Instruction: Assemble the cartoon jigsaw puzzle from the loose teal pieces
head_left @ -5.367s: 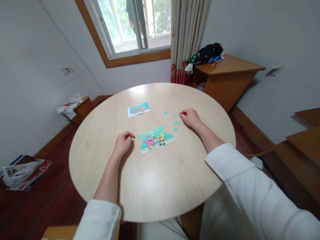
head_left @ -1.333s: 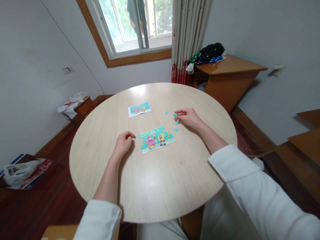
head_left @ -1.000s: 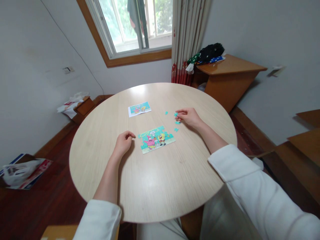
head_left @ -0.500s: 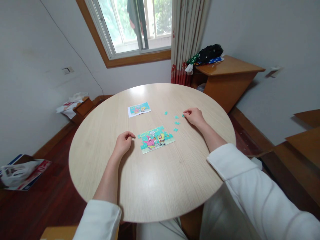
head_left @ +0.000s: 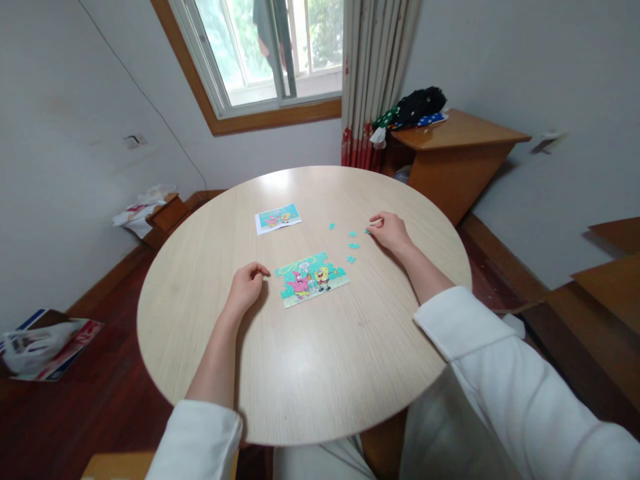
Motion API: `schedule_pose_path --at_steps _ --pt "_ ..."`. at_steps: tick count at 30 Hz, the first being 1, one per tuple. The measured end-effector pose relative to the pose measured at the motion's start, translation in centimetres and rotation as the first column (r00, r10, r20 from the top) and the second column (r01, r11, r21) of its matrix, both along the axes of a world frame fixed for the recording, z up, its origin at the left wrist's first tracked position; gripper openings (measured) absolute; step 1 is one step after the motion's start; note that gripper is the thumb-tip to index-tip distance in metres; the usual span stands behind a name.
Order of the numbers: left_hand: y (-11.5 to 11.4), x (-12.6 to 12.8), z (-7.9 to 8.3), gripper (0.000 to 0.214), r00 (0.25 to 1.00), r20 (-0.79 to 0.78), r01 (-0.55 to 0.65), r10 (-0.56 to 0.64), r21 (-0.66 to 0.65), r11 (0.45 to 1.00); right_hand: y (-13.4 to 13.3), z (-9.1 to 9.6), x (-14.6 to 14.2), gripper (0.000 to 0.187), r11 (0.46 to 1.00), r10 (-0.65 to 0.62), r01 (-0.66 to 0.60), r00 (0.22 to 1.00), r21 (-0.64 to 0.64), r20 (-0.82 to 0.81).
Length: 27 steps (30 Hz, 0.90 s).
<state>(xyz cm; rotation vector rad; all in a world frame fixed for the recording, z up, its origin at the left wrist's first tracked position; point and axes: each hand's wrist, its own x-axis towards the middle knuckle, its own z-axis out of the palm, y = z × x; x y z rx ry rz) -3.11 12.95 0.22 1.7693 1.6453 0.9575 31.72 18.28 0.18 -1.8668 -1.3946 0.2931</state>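
Note:
A partly built cartoon jigsaw (head_left: 311, 279) lies in the middle of the round wooden table (head_left: 300, 360). My left hand (head_left: 246, 285) rests beside its left edge, fingers curled with nothing in them. My right hand (head_left: 391, 231) lies to the right, fingers drawn together at a small teal puzzle piece (head_left: 367, 231) on the tabletop. Several loose teal pieces (head_left: 353, 246) lie between that hand and the jigsaw, one further away (head_left: 331, 226). A small reference picture (head_left: 278, 218) sits beyond the jigsaw.
A wooden side table (head_left: 453, 150) with dark clothes (head_left: 417, 105) stands at the back right by a curtain (head_left: 375, 73). A bag with papers (head_left: 37, 347) lies on the floor at left. A window (head_left: 270, 47) is behind.
My right hand drew back to the right from the loose pieces and now rests by the rightmost piece. The left hand and the jigsaw have stayed put.

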Motion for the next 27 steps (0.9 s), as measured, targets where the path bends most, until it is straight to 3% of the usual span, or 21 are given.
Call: schedule_pose_path --at_steps 20,27 --pt "0.02 -0.07 -0.16 0.019 1.000 0.005 -0.001 0.001 0.018 1.000 0.28 -0.65 0.41 0.018 0.998 0.023 -0.023 1.000 0.052 0.017" --pt "0.03 0.05 0.09 0.019 1.000 0.008 -0.003 0.003 0.008 1.000 -0.07 -0.03 -0.25 0.015 0.996 0.014 -0.016 1.000 0.088 0.020"
